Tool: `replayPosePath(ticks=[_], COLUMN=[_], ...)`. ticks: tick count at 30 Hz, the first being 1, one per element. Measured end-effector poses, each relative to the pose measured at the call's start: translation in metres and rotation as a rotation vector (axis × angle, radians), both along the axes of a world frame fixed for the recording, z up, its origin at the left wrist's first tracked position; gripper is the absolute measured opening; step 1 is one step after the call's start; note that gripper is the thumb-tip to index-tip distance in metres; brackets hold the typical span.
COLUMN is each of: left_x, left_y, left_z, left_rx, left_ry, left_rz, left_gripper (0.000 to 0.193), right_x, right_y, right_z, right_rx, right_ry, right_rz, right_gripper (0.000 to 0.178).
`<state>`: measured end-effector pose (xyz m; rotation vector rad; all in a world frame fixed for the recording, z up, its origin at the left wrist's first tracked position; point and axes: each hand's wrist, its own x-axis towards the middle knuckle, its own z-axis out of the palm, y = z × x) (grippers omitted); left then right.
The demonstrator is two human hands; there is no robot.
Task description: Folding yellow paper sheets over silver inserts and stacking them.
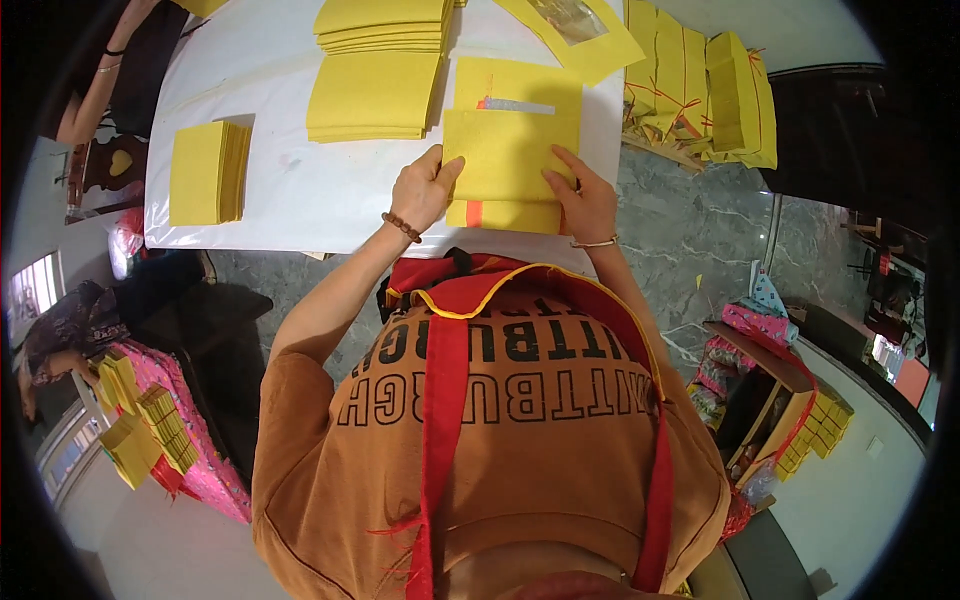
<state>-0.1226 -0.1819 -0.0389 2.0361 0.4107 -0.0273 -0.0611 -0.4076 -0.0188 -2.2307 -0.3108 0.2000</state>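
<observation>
Yellow folded paper [510, 155] lies on the white table [300, 195] between both hands, its long axis running away from the person, the end with a red stripe [474, 213] nearest the body. The left hand [420, 190] pinches its left edge, thumb on top. The right hand [590, 205] rests thumb and forefinger on the right side; whether it grips, I cannot tell. Right of that hand stand yellow bags [740, 105] with red string; what they hold is hard to make out. Yellow stacks [370, 95] sit ahead of the left hand.
</observation>
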Motion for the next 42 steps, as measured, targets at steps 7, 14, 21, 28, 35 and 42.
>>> replayPosePath(ticks=[7, 14, 21, 28, 35, 42], left_x=[0.010, 0.013, 0.010, -0.005, -0.007, 0.036], left_y=[0.003, 0.004, 0.002, -0.003, -0.034, -0.049], left_z=[0.000, -0.016, -0.005, 0.017, 0.053, 0.022], left_rx=[0.054, -0.163, -0.279, -0.127, 0.656, 0.743], left_ry=[0.046, 0.039, 0.035, -0.033, -0.456, -0.449], left_rz=[0.026, 0.124, 0.181, 0.215, -0.251, -0.524], left_gripper=[0.036, 0.035, 0.030, 0.026, 0.035, 0.048], right_x=[0.008, 0.010, 0.005, 0.004, 0.005, 0.012], right_y=[0.006, 0.008, 0.008, 0.007, 0.007, 0.012], right_z=[0.000, 0.003, -0.014, -0.015, -0.020, -0.027], right_rx=[0.003, -0.051, -0.018, 0.027, 0.042, 0.125], right_ry=[0.073, 0.148, -0.026, -0.055, -0.014, -0.144], right_rz=[-0.067, -0.085, -0.115, -0.114, -0.116, -0.105], right_gripper=[0.036, 0.036, 0.034, 0.033, 0.035, 0.036])
